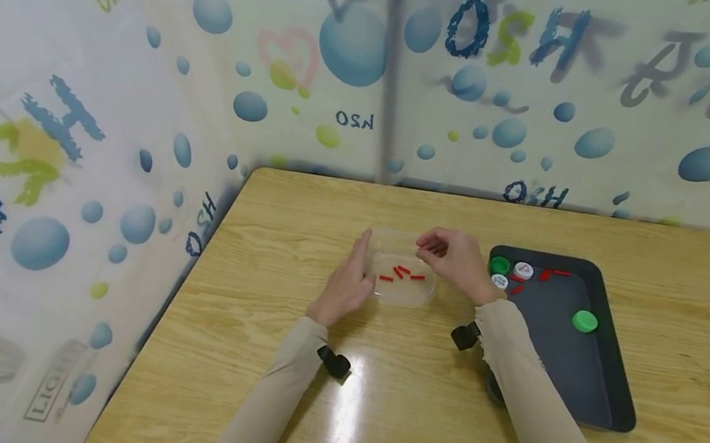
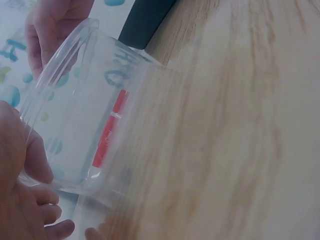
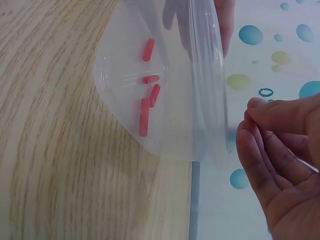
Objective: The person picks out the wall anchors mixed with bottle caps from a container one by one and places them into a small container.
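A clear plastic container stands on the table with several short red sticks on its bottom. My left hand holds the container at its left side, and the left wrist view shows the fingers at the rim. Over the container's right far edge is my right hand. Its thumb and index fingertips meet in the right wrist view, the other fingers curled; no object shows plainly between them. To the right lies a dark tray, holding more red sticks and several bottle caps, green and white.
The wooden table carries the container and the tray. A printed wall with blue and green dots rises behind its far edge and along the left. My right forearm crosses the tray's near left part.
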The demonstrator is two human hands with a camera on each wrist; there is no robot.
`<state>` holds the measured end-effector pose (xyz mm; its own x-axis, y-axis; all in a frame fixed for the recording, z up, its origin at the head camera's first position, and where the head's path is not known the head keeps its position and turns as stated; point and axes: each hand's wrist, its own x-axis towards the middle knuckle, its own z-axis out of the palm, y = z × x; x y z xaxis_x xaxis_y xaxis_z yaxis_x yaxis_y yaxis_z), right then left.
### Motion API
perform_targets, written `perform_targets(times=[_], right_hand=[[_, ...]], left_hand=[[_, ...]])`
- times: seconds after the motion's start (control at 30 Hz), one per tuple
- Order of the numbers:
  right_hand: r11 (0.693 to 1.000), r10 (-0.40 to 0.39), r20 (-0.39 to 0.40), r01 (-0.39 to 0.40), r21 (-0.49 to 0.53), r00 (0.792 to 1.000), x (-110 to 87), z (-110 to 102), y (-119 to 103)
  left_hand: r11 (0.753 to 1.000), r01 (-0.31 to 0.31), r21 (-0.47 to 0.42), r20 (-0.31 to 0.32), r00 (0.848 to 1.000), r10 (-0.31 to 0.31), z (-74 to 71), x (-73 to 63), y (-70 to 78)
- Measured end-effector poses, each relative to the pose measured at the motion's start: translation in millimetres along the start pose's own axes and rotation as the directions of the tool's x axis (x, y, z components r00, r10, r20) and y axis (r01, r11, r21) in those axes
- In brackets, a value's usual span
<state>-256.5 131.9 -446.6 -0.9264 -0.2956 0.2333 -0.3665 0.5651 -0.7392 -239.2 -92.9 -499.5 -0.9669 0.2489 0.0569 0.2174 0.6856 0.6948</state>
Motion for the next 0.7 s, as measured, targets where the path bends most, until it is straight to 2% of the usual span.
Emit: perform_targets(times=[0.4,0.7], right_hand=[[1.0,0.024,-0.041,-0.025,-0.003,0.999,-10.5,-17,12],[0.996,0.083,-0.087,-0.086,-0.032,0.993,-22.3,-37,25]], left_hand=[[1.0,-0.008,-0.006,0.003,1.0,0.008,0.5,-1.5,2.3],[1.0,-0.004,-0.007,-0.004,1.0,0.004,0.5,-2.3,2.1]])
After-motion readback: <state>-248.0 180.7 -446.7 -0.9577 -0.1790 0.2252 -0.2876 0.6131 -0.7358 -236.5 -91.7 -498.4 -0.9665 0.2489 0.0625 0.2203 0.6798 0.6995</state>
